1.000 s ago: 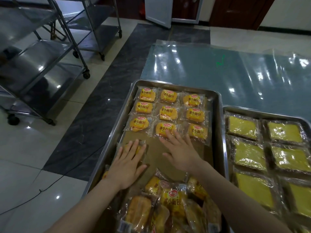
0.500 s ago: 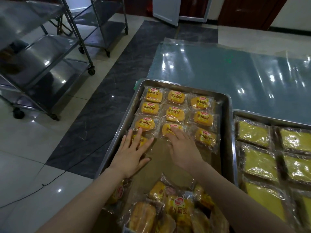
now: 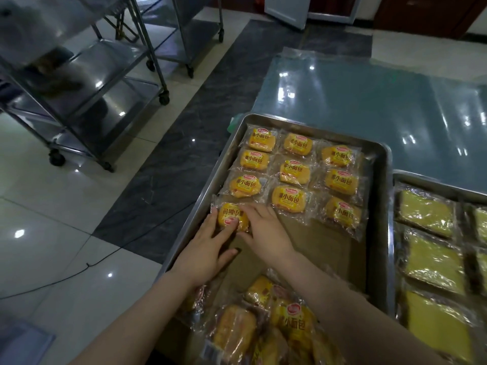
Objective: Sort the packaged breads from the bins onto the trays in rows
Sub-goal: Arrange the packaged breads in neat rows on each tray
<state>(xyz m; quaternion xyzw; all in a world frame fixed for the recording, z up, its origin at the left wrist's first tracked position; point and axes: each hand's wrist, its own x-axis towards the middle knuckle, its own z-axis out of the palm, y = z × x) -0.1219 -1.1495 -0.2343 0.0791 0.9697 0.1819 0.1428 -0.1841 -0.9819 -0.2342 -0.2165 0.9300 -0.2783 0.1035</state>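
Note:
A steel tray (image 3: 379, 159) holds several small orange packaged breads (image 3: 293, 171) in three rows of three. A fourth-row bread (image 3: 232, 216) lies at the tray's left edge, label upside down. My left hand (image 3: 210, 248) lies flat with its fingertips on that bread's near left side. My right hand (image 3: 266, 230) touches its right side with fingers spread. Both hands press it onto the brown paper liner (image 3: 326, 256). A loose pile of wrapped breads (image 3: 276, 325) fills the tray's near end, partly under my forearms.
A second steel tray (image 3: 400, 177) to the right carries yellow square packaged cakes (image 3: 427, 214). Both trays rest on a table with a shiny plastic cover (image 3: 369, 101). Wheeled steel racks (image 3: 105, 83) stand on the tiled floor to the left, and a black cable (image 3: 66, 277) crosses it.
My right hand has moved left from the middle column to the left-edge bread, joining my left hand on it. The bread under my left hand has slid forward into the fourth row.

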